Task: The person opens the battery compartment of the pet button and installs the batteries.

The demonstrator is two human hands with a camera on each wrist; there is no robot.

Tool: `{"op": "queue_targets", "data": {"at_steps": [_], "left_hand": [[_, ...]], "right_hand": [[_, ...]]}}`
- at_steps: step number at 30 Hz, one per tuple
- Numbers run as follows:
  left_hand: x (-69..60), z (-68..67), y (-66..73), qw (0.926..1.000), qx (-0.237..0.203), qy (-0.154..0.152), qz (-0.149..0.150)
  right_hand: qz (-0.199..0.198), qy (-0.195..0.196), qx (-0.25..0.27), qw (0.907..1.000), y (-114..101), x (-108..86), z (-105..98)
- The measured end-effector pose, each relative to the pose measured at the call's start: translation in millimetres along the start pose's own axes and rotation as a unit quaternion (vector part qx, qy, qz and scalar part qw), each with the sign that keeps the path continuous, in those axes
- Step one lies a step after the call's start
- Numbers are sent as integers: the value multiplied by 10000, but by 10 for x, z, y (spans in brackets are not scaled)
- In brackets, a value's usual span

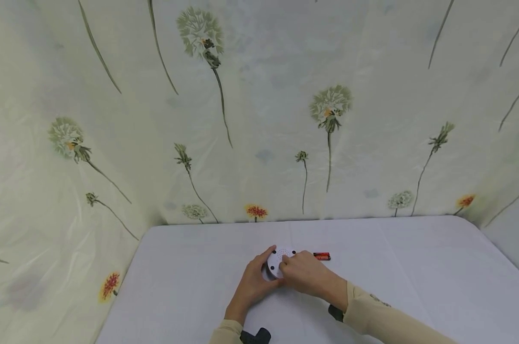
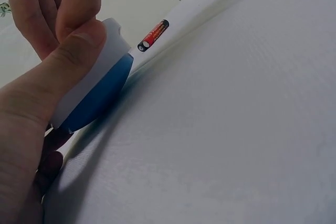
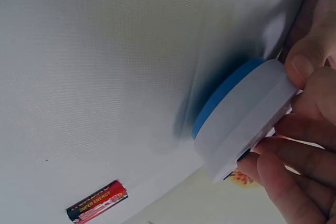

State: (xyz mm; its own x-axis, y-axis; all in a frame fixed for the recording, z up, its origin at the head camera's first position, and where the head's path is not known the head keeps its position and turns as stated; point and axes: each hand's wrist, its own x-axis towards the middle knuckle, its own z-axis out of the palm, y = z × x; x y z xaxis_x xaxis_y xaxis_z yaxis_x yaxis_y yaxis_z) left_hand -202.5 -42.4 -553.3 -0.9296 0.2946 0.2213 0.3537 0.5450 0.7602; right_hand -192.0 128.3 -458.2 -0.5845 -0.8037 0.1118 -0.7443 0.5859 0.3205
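Observation:
A round white device (image 1: 274, 260) with small black feet and a dotted centre faces up on the table; both wrist views show its blue lower part (image 2: 105, 95). My left hand (image 1: 254, 283) grips its rim, thumb on the near side and fingers round the far left. Over its right part my right hand (image 1: 306, 273) is bent, fingers curled with the tips at the top face; what they touch is hidden. Just right of the device lie red and black batteries (image 1: 322, 256), one marked "SUPER ENERGY" (image 3: 97, 203) in the right wrist view.
A white cloth covers the table (image 1: 190, 286), whose back edge meets a hanging sheet (image 1: 259, 119) printed with dandelions. Dark wrist-worn gear (image 1: 256, 336) shows beside the left wrist, and more (image 1: 335, 313) beneath the right one.

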Motion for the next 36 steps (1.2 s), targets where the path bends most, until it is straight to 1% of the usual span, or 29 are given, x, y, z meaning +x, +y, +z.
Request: {"op": "queue_targets", "data": {"at_steps": [2,8,10,13,18,22,26,29,31,36], "left_hand": [[-8,-6,0,10000,-23,-8,-28],[-17,-31,0,10000,-43,-13,-71],[-17,-35,-6,10000,-41,-17,-63],[-14,-30,-24,10000,-87,-7,-13],[-10,4,-52,9998,-178,24,112],[-9,24,-52,9997,-180,76,154],[-15,16,-36,9997,-141,116,150],[-14,10,-28,9998,-121,89,122],[-10,10,-24,9999,-98,65,95],[5,11,-10,9999,-93,39,101]], "right_hand": [[0,-6,15,10000,-8,-6,1],[187,-304,245,9991,-23,4,4],[238,-306,289,9988,-23,4,-1],[324,-188,252,9990,-12,0,-8],[593,19,307,9978,27,-13,10],[667,108,701,9952,47,-49,27],[626,504,979,9919,37,-88,88],[560,759,998,9905,16,-104,131],[576,728,1037,9903,8,-106,137],[745,496,1210,9886,19,-93,121]]}}
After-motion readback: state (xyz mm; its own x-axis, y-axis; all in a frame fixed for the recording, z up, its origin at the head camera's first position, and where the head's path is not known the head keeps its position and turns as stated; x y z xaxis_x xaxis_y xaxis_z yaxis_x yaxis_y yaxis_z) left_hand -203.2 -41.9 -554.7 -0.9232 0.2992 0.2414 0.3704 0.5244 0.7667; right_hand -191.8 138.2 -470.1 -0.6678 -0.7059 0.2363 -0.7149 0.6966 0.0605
